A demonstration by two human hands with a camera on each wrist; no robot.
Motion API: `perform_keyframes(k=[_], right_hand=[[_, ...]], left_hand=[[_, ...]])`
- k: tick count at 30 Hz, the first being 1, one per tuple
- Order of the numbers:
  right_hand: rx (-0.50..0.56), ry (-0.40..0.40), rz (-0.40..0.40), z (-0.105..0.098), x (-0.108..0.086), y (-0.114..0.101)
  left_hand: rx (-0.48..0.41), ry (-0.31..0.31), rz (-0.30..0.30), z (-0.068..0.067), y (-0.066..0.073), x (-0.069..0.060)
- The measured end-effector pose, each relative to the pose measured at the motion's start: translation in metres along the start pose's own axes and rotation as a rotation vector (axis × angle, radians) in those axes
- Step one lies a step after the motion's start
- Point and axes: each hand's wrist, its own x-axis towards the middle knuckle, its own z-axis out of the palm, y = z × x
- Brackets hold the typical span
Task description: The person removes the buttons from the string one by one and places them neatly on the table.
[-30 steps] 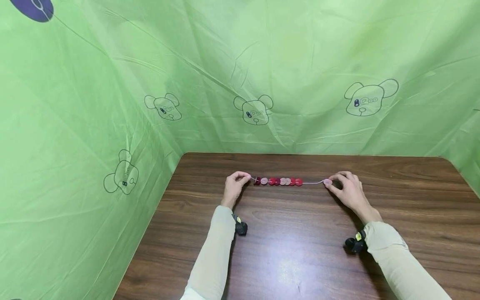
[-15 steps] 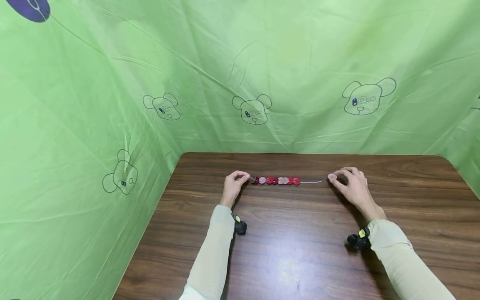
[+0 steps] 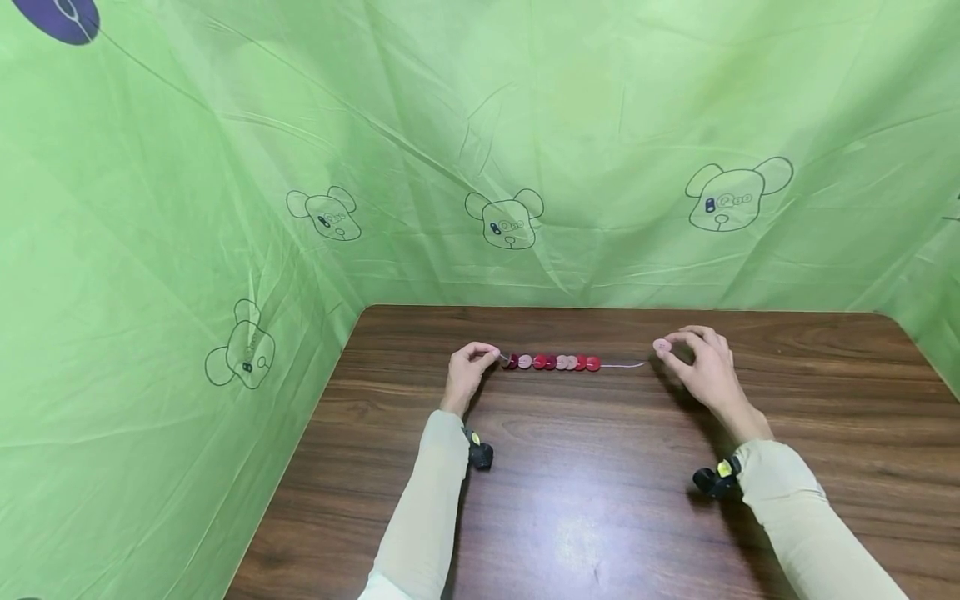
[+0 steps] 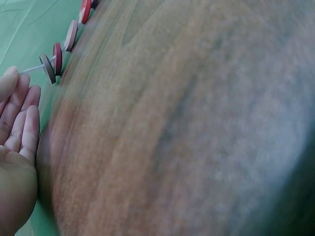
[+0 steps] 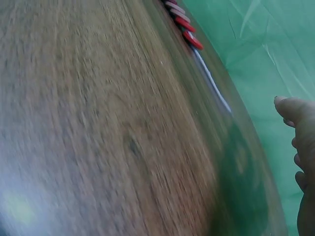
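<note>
While right wrist view misses it, head view shows pinched button (image 3: 662,345).

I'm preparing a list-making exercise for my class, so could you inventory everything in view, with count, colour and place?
Table: one, brown wood grain, below the hands
Sheeting: green, behind the table and at its sides
Bear outlines: four, dark lines, on the sheeting
Purple shape: one, purple, top left corner, partly cut off
String: one, whitish, along the far part of the table
Strung discs: at least eight, reds and pinks, on the string
Loose disc: one, pink, near the string's free right end
Sleeves: two, pale, on the forearms
Wrist devices: two, black and yellow, at the cuffs
Left hand: one, bare, pinching the string's left end
Right hand: one, bare, pinching the loose disc
</note>
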Motion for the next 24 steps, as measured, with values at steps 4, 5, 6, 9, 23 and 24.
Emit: perform_keyframes(k=[4, 5, 6, 9, 23, 24], right_hand=[[0.010, 0.014, -0.031, 0.006, 0.001, -0.006], [0.012, 0.019, -0.040, 0.008, 0.002, -0.007], [0.015, 0.020, -0.050, 0.009, 0.002, -0.009], [0.026, 0.024, -0.078, 0.013, 0.003, -0.015], [0.042, 0.005, -0.213, 0.031, 0.006, -0.044], [0.040, 0.003, -0.221, 0.032, 0.006, -0.047]], left_hand=[[-0.001, 0.000, -0.004, 0.000, -0.001, 0.000], [0.001, 0.001, -0.004, 0.000, -0.001, 0.001], [0.005, 0.001, -0.004, 0.000, -0.001, 0.001], [0.018, 0.003, 0.002, -0.001, -0.001, 0.001], [0.039, 0.011, 0.006, 0.000, -0.005, 0.003], [0.040, 0.011, 0.006, 0.000, -0.005, 0.003]])
